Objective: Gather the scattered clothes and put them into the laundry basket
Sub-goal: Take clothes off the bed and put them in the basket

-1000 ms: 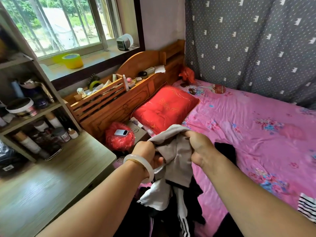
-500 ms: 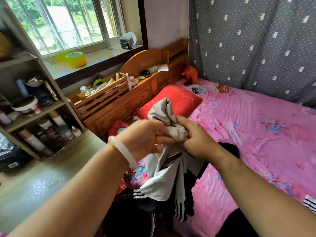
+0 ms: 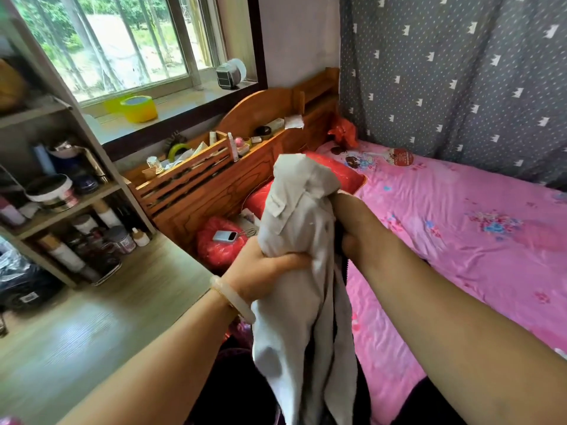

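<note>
A bunched grey-beige garment (image 3: 302,265) hangs upright in front of me, with dark clothing partly hidden behind its lower folds. My left hand (image 3: 264,268), with a pale bangle on the wrist, grips the bundle around its middle. My right hand (image 3: 356,231) holds the same bundle from the right, higher up, its fingers hidden behind the cloth. A dark piece of clothing (image 3: 426,403) lies on the pink bed at the bottom right. No laundry basket is in view.
The pink floral bed (image 3: 460,240) fills the right side, with a red pillow (image 3: 343,173) at the wooden headboard (image 3: 245,167). A red bag with a phone on it (image 3: 219,243) sits beside the bed. A wooden desk (image 3: 92,326) and cluttered shelves (image 3: 55,210) stand left.
Both hands have lifted the grey garment higher. My left hand has slid to grip its middle, and the cloth now hangs straight down, covering the dark striped clothes seen before.
</note>
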Available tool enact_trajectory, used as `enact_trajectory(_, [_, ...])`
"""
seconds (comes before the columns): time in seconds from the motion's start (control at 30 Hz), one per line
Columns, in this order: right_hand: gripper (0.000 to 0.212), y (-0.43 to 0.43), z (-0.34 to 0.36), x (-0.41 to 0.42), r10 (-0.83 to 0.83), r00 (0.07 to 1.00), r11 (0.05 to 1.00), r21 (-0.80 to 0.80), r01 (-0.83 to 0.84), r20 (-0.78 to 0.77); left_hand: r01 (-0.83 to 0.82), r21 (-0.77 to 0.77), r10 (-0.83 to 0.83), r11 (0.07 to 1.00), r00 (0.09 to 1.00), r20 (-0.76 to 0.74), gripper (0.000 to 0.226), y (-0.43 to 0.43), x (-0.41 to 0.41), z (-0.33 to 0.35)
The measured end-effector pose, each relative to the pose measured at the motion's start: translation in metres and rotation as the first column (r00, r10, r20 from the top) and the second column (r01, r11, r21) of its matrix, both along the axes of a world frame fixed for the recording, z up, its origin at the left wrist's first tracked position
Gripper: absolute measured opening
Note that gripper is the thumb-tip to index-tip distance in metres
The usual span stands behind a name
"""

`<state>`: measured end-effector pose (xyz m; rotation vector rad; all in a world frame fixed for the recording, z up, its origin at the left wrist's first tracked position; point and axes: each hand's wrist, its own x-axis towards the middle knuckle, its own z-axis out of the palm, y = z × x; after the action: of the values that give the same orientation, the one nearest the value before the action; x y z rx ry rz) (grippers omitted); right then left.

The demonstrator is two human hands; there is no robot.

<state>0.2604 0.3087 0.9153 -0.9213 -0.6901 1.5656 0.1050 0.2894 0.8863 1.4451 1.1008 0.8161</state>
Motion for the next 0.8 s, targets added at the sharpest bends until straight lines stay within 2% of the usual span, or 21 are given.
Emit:
enact_trajectory(0.07, [0.012, 0.007, -0.013, 0.008, -0.131, 0.946, 0.991, 0.058, 0.119, 0.296, -0.183, 0.015, 0.183, 0.983, 0.983, -0.002, 0.025, 0.004, -0.003, -0.006])
enact_trajectory(0.1, [0.009, 0.008, -0.020, 0.014, -0.196, 0.866, 0.981, 0.098, 0.170, 0.459, -0.258, 0.001, 0.258, 0.966, 0.966, -0.002, 0.019, 0.007, -0.007, -0.010])
enact_trajectory(0.13, [0.021, 0.010, -0.029, 0.021, -0.275, 0.765, 0.961, 0.137, 0.241, 0.583, -0.319, -0.028, 0.319, 0.947, 0.948, 0.008, 0.015, 0.010, -0.010, -0.012])
enact_trajectory(0.2, [0.021, 0.002, -0.037, 0.028, -0.473, 0.586, 0.874, 0.268, 0.405, 0.658, -0.405, -0.088, 0.408, 0.910, 0.913, 0.019, 0.013, 0.012, -0.014, -0.013])
enact_trajectory(0.23, [0.016, -0.005, -0.042, 0.029, -0.510, 0.555, 0.856, 0.322, 0.405, 0.657, -0.440, -0.101, 0.443, 0.892, 0.896, 0.015, 0.011, 0.012, -0.015, -0.012])
enact_trajectory(0.27, [0.013, -0.013, -0.045, 0.024, -0.483, 0.585, 0.875, 0.339, 0.346, 0.652, -0.464, -0.104, 0.467, 0.880, 0.884, 0.003, 0.009, 0.012, -0.014, -0.011])
enact_trajectory(0.33, [0.014, -0.030, -0.057, 0.006, -0.256, 0.657, 0.963, 0.246, 0.110, 0.709, -0.481, -0.083, 0.481, 0.873, 0.876, -0.027, 0.007, 0.011, -0.010, -0.009])
enact_trajectory(0.37, [0.021, -0.036, -0.067, -0.002, -0.137, 0.607, 0.982, 0.187, -0.020, 0.783, -0.477, -0.080, 0.475, 0.875, 0.879, -0.036, 0.007, 0.010, -0.009, -0.008])
enact_trajectory(0.4, [0.033, -0.038, -0.078, -0.003, -0.061, 0.516, 0.985, 0.134, -0.105, 0.855, -0.459, -0.087, 0.458, 0.884, 0.888, -0.033, 0.007, 0.009, -0.007, -0.008])
enact_trajectory(0.43, [0.045, -0.038, -0.087, -0.001, -0.019, 0.456, 0.985, 0.094, -0.144, 0.890, -0.435, -0.107, 0.434, 0.894, 0.900, -0.026, 0.009, 0.008, -0.006, -0.009])
enact_trajectory(0.47, [0.052, -0.037, -0.089, 0.003, 0.018, 0.473, 0.987, 0.059, -0.147, 0.881, -0.408, -0.138, 0.410, 0.903, 0.912, -0.017, 0.015, 0.007, -0.005, -0.009])
enact_trajectory(0.5, [0.055, -0.036, -0.088, 0.007, 0.054, 0.556, 0.990, 0.028, -0.139, 0.829, -0.378, -0.175, 0.382, 0.909, 0.924, -0.012, 0.025, 0.005, -0.005, -0.007])
enact_trajectory(0.57, [0.055, -0.036, -0.079, 0.011, 0.182, 0.788, 0.982, -0.059, -0.182, 0.588, -0.315, -0.247, 0.330, 0.916, 0.944, 0.021, 0.037, 0.001, -0.006, -0.004])
enact_trajectory(0.63, [0.056, -0.039, -0.075, 0.012, 0.259, 0.912, 0.966, -0.062, -0.253, 0.317, -0.220, -0.351, 0.271, 0.910, 0.957, 0.102, 0.031, -0.001, -0.009, 0.002])
enact_trajectory(0.7, [0.055, -0.043, -0.074, 0.015, 0.321, 0.929, 0.944, 0.012, -0.328, 0.186, -0.092, -0.498, 0.196, 0.862, 0.968, 0.159, 0.043, -0.002, -0.013, 0.010])
enact_trajectory(0.73, [0.056, -0.045, -0.074, 0.017, 0.385, 0.908, 0.917, 0.043, -0.397, 0.167, -0.037, -0.546, 0.160, 0.837, 0.970, 0.180, 0.052, -0.002, -0.016, 0.013])
enact_trajectory(0.8, [0.059, -0.050, -0.070, 0.014, 0.509, 0.824, 0.836, 0.083, -0.542, 0.248, 0.033, -0.580, 0.109, 0.814, 0.972, 0.208, 0.057, -0.001, -0.021, 0.018])
